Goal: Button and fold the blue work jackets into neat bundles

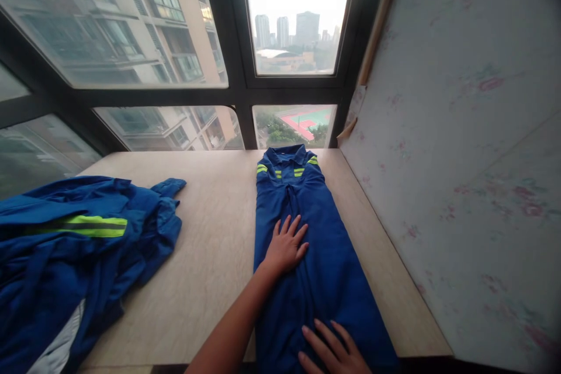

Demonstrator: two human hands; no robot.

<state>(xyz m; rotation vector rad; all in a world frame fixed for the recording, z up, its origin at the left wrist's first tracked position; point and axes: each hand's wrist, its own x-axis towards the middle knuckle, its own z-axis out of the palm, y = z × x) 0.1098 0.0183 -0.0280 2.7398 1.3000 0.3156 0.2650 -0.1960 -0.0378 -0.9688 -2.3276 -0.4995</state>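
Blue coveralls (337,251) with yellow-green stripes lie lengthwise on the pale tabletop (214,234), collar toward the window. The sides are folded in and a ridge of cloth runs down the middle. My left hand (286,245) rests flat on the middle of the cloth, fingers spread. Nearer to me, my right hand (335,350) lies on the lower part with its fingers apart; its wrist is cut off by the bottom edge of the view. Neither hand grasps anything. The garment's near end is partly out of view.
A second blue garment (144,234) with a wide yellow-green stripe lies crumpled at the left. A wall with floral paper (460,187) borders the surface on the right. Dark window frames (239,96) stand along the far edge.
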